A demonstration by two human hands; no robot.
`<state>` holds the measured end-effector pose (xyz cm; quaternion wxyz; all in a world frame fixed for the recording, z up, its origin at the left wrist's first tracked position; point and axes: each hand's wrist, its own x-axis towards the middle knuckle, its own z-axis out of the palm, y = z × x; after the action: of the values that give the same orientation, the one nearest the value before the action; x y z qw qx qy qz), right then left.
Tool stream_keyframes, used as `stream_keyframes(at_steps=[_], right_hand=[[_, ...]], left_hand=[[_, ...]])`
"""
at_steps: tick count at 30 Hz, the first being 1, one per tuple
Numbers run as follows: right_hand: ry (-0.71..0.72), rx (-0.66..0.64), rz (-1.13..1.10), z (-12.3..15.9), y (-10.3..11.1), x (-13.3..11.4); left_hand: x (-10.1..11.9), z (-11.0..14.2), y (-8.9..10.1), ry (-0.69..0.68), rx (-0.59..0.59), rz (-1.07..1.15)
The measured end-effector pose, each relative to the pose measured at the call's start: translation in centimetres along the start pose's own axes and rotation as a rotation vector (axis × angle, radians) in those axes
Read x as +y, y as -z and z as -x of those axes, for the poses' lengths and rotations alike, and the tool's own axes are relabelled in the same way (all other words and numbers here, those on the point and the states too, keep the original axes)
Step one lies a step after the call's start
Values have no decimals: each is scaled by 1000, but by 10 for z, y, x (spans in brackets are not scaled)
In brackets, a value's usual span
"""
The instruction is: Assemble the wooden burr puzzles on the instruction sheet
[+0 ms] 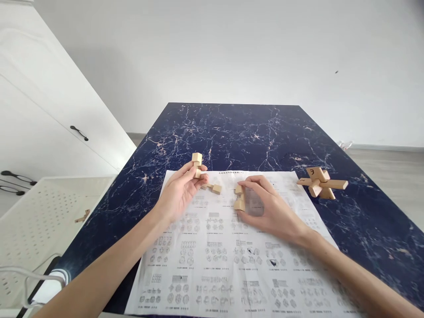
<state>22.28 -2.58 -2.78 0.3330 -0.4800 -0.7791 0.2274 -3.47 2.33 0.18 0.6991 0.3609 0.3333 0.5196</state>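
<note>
My left hand (180,192) is closed on a notched wooden puzzle piece (197,162), held upright above a printed instruction sheet (215,256). My right hand (266,207) grips another notched wooden piece (239,198), standing it on the sheet. Between the two hands a third small wooden piece (213,188) lies loose on the paper. An assembled wooden burr puzzle (321,183) sits on the dark marble table (232,132), to the right of my right hand.
A white perforated tray or cart (39,216) stands left of the table with a small wooden bit (82,216) on it. White cabinets with dark handles (78,132) line the left wall. A white cable runs at the lower left.
</note>
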Motion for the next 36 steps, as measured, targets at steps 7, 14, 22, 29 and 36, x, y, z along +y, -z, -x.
stream_keyframes(at_steps=[7,14,22,29,36], right_hand=[[151,35,203,-27,-20,-13],[165,43,314,-49,-33,-18],[-223,77,-327,-30,24,-16],[-142,-28,-666,-19,6,-18],[-107,-21,-543,-12,1,-19]], left_hand=[[-1,2,0,-6,-46,-102],[-1,9,-3,-24,-96,-128],[-4,14,-6,30,-178,-141],[-12,20,-13,98,-306,-197],[-14,26,-18,129,-330,-239]])
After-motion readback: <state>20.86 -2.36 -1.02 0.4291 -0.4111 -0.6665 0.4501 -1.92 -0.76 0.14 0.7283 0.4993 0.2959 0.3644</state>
